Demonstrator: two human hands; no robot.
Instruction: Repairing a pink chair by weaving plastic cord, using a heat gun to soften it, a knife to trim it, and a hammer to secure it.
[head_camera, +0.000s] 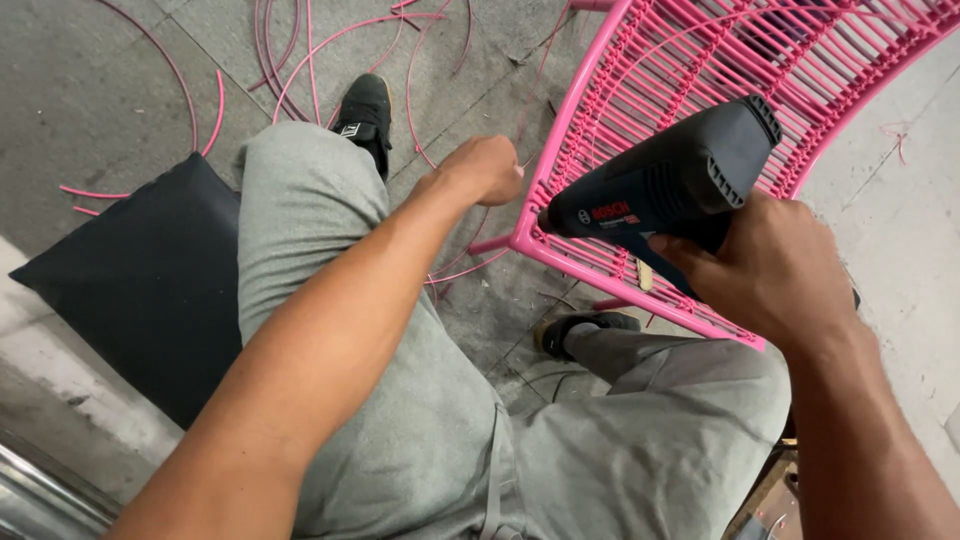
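- Head view: the right hand (775, 270) has its grip wrapped tight around the handle of a dark blue, pistol-shaped heat gun (660, 185). The nozzle points left, at the rim of a pink metal chair frame woven with pink plastic cord (700, 70).
- The chair frame lies tilted over the grey tiled floor (90, 80), in front of the person's knees. Its near rim is just beside the nozzle.
- The left hand (485, 168) is closed in a fist and seems to pinch a thin cord end right at the left edge of the rim. The cord itself is too thin to see clearly.
- Loose pink cord pieces (300, 60) lie on the floor at the far side, and a black square cushion (140, 280) lies on the floor at the person's left.
- In my judgement, good work here means keeping the cord taut with the left hand, keeping the nozzle moving and not too close, and holding the fingers away from the hot air.
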